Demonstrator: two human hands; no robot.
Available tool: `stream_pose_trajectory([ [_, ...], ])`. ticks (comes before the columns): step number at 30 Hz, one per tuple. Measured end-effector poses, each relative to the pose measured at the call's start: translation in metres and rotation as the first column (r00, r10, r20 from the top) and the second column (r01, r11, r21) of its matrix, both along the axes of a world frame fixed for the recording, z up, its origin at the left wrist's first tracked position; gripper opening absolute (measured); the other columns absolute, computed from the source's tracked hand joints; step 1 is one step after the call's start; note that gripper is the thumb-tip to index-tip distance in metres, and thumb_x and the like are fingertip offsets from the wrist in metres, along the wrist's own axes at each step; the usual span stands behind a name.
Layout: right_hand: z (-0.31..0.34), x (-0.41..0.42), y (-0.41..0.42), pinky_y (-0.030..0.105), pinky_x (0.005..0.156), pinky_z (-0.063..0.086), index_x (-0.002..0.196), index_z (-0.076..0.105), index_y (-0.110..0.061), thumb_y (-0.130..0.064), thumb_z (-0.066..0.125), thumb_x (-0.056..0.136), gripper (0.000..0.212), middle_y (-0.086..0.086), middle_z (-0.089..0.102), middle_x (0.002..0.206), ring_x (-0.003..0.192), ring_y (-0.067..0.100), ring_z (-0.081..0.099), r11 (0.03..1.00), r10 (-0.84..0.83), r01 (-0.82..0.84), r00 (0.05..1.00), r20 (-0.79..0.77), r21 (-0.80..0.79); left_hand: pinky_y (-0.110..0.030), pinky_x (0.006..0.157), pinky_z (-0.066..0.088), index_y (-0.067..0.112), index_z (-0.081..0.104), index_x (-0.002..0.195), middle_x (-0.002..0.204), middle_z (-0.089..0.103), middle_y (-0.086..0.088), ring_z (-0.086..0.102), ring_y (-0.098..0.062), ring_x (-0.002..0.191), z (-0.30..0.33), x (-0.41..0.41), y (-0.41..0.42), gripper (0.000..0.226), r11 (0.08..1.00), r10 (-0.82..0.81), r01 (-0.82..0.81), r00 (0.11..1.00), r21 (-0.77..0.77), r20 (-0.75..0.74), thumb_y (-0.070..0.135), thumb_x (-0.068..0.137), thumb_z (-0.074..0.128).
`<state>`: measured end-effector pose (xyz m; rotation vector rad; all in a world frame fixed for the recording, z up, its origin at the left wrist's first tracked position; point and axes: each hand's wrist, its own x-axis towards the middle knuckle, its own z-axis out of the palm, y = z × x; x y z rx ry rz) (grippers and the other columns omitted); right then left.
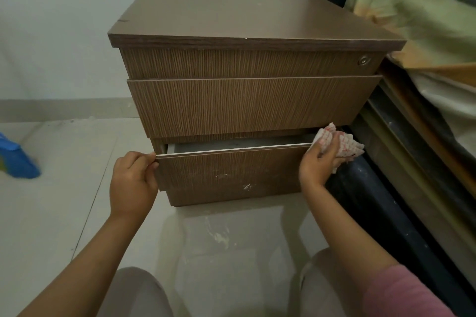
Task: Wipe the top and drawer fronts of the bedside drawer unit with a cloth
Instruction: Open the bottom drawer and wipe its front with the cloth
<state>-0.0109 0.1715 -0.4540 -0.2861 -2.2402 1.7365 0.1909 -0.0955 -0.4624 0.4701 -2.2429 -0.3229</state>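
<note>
Head view, drawer unit: brown wood-grain laminate, three drawer fronts under an overhanging top; stands on the pale tiled floor against the wall, just beside the bed
Head view, top: bare, matt brown, with a small chip at the left front edge
Head view, upper front: shut, round lock at its right end
Head view, middle front: stands slightly proud of the upper one
Head view, bottom drawer: pulled partly out, grey interior showing behind its upper edge; white scuff marks on the front
Head view, left hand: fingers curled round the left upper corner of the bottom drawer front, gripping it
Head view, right hand: closed on a crumpled white cloth with a red grid pattern, at the right upper corner of the same front
Head view, right edge: dark bed frame close alongside the unit, narrow gap only
Head view, left edge: open floor, blue object well apart near the frame border
Head view, front: open floor between unit and the person's knees
</note>
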Motion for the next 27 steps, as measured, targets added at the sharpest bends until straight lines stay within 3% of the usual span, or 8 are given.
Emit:
stream_pose_trajectory([
  [5, -0.007, -0.018, 0.022, 0.04, 0.115, 0.02, 0.146, 0.018, -0.037, -0.042, 0.033, 0.098, 0.05, 0.015, -0.008, 0.156, 0.144, 0.03, 0.01, 1.0, -0.028, 0.028, 0.999, -0.023, 0.005, -0.034, 0.069, 0.042, -0.005, 0.069, 0.097, 0.085, 0.064, -0.019, 0.057, -0.035, 0.078, 0.0, 0.0, 0.0, 0.016, 1.0, -0.002, 0.002, 1.0, 0.002, 0.011, -0.005, 0.081, 0.065],
  [9, -0.014, -0.019, 0.023, 0.05, 0.113, 0.022, 0.144, 0.001, -0.047, -0.041, 0.03, 0.098, 0.055, 0.01, -0.005, 0.158, 0.144, 0.031, 0.012, 0.998, -0.059, 0.058, 0.997, -0.046, -0.022, -0.034, 0.069, 0.042, -0.005, 0.069, 0.096, 0.085, 0.064, -0.019, 0.057, -0.036, 0.078, 0.0, -0.001, 0.0, 0.015, 1.0, -0.001, 0.001, 1.0, 0.004, 0.003, -0.006, 0.081, 0.065],
  [15, -0.031, -0.005, 0.002, 0.043, 0.112, 0.019, 0.149, -0.006, -0.026, -0.033, 0.022, 0.102, 0.055, 0.016, -0.004, 0.157, 0.142, 0.034, 0.014, 0.982, -0.064, 0.083, 0.991, 0.114, -0.17, -0.034, 0.068, 0.042, -0.006, 0.069, 0.096, 0.085, 0.063, -0.019, 0.056, -0.035, 0.077, 0.0, -0.001, 0.001, 0.015, 1.0, 0.004, -0.004, 1.0, -0.001, 0.004, -0.005, 0.081, 0.065],
  [20, -0.044, 0.007, -0.01, 0.051, 0.112, 0.024, 0.147, -0.011, -0.031, -0.039, 0.022, 0.101, 0.058, 0.017, -0.001, 0.157, 0.141, 0.035, 0.017, 0.977, -0.028, 0.072, 0.977, 0.212, -0.202, -0.031, 0.068, 0.039, -0.005, 0.069, 0.096, 0.086, 0.064, -0.019, 0.056, -0.035, 0.077, 0.0, -0.001, 0.001, 0.015, 1.0, 0.01, -0.01, 1.0, -0.003, 0.011, -0.004, 0.082, 0.065],
  [23, -0.042, 0.012, -0.014, 0.051, 0.113, 0.021, 0.147, -0.012, -0.032, -0.039, 0.026, 0.101, 0.06, 0.013, -0.002, 0.158, 0.143, 0.033, 0.015, 0.977, 0.013, 0.025, 0.984, 0.175, -0.21, -0.031, 0.068, 0.039, -0.005, 0.069, 0.096, 0.086, 0.064, -0.019, 0.056, -0.035, 0.077, 0.0, -0.001, 0.001, 0.015, 1.0, 0.013, -0.013, 1.0, -0.002, 0.007, -0.005, 0.082, 0.065],
  [27, -0.036, 0.021, -0.025, 0.049, 0.115, 0.015, 0.146, -0.011, -0.037, -0.036, 0.03, 0.1, 0.062, 0.007, -0.012, 0.157, 0.145, 0.029, 0.002, 0.993, 0.072, -0.072, 0.997, -0.007, -0.093, -0.03, 0.069, 0.039, -0.006, 0.069, 0.095, 0.085, 0.064, -0.02, 0.056, -0.035, 0.077, 0.001, 0.0, 0.002, 0.015, 1.0, 0.011, -0.011, 1.0, -0.006, -0.004, -0.006, 0.081, 0.065],
])
